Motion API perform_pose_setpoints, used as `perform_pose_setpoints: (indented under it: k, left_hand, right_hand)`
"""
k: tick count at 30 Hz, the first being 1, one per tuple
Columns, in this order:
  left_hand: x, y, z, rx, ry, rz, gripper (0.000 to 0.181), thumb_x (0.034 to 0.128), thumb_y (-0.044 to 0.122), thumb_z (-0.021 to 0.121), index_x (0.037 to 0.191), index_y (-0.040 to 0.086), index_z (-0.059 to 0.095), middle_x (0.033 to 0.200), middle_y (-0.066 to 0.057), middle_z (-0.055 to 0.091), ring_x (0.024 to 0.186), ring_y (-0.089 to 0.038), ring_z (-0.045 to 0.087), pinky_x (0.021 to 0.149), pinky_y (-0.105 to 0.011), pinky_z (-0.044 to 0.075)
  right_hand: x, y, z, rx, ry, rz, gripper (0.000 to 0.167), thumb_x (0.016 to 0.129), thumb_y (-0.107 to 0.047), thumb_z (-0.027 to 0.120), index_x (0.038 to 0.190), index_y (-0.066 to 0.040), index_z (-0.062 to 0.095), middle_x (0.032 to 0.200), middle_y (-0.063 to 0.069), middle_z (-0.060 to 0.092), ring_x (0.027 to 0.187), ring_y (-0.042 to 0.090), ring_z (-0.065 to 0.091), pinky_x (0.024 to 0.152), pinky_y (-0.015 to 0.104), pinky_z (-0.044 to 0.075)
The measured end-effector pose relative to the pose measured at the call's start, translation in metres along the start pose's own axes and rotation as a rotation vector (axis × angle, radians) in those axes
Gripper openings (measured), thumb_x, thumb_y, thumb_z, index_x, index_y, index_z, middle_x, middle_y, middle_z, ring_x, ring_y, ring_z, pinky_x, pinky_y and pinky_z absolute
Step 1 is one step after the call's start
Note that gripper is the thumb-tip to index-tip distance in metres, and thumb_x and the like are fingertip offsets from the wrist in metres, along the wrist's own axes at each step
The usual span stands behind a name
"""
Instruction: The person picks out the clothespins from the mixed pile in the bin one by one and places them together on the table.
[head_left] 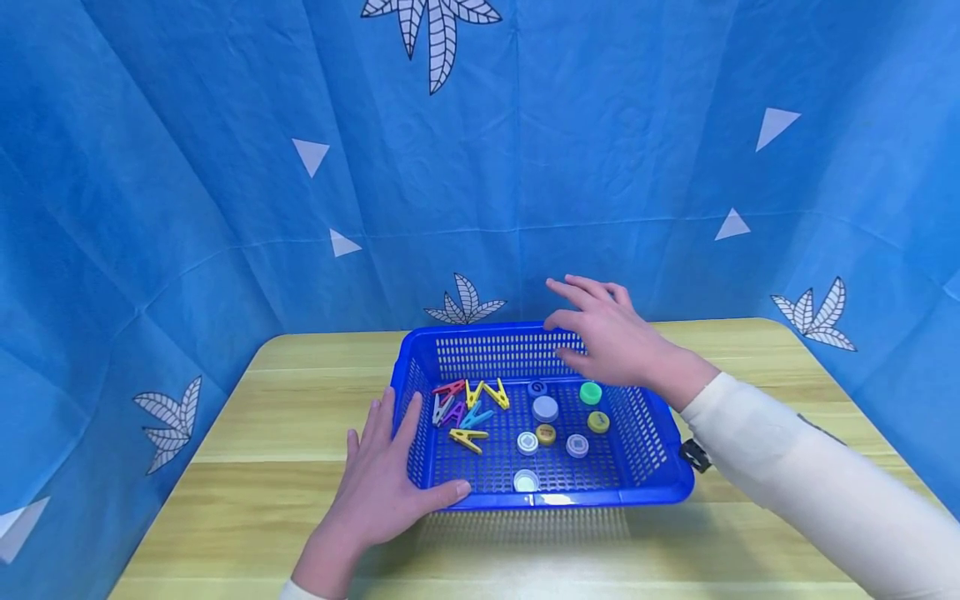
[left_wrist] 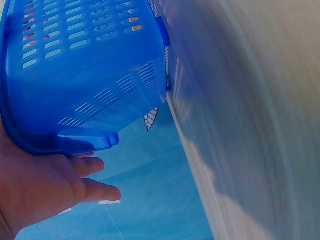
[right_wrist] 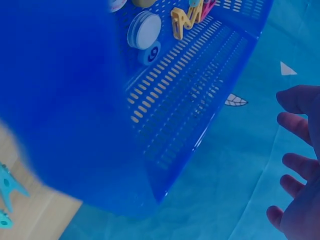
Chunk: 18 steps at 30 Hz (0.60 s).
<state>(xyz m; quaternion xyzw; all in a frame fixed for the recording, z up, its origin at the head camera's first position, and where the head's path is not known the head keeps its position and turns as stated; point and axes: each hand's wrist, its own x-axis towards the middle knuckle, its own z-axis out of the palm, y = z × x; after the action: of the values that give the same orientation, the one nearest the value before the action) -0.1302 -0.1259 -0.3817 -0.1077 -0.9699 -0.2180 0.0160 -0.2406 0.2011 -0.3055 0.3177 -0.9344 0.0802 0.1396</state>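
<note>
A blue plastic basket (head_left: 600, 499) with slotted walls stands on the table. My left hand (head_left: 382, 487) touches its front left corner with fingers spread, the thumb lying over the front rim. The left wrist view shows that hand (left_wrist: 40, 190) against the basket's rim. Over the back right part of the basket hovers my right hand (head_left: 611, 337), its fingers loosely bent and holding nothing. Inside, on the left, lie several coloured clothespins (head_left: 468, 440). Several bottle caps, among them a green cap (head_left: 590, 393) and a large white cap (head_left: 545, 408), lie across the middle and right.
The wooden table (head_left: 300, 417) extends on both sides of the basket. A teal clothespin (right_wrist: 7, 187) lies on it outside the basket, with another teal piece (right_wrist: 5, 220) beside it. A blue patterned cloth (head_left: 525, 167) hangs behind and at the sides.
</note>
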Motion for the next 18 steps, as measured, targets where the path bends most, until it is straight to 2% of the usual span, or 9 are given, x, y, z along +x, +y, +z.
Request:
perform_pose_setpoints:
  k: [6,18]
  left_hand:
    - [0.001,-0.001,0.001,-0.003,-0.015,-0.012,0.128,0.0652,0.092,0.057,0.162,0.018,0.017,0.166,-0.015,-0.001,0.149,-0.039,-0.006,0.110,-0.069,-0.002]
    - [0.000,-0.001,0.001,-0.005,0.002,0.001,0.127,0.0660,0.092,0.057,0.162,0.018,0.017,0.166,-0.015,-0.001,0.149,-0.039,-0.005,0.109,-0.070,-0.001]
  right_hand:
    - [0.004,-0.005,0.002,0.004,0.005,-0.014,0.027,0.089,-0.027,0.074,0.115,-0.019,0.074,0.157,0.014,0.036,0.145,0.038,0.022,0.104,0.066,0.022]
    - [0.012,-0.012,0.011,0.021,0.005,-0.041,0.027,0.089,-0.028,0.073,0.115,-0.021,0.074,0.157,0.013,0.036,0.145,0.037,0.023,0.104,0.065,0.023]
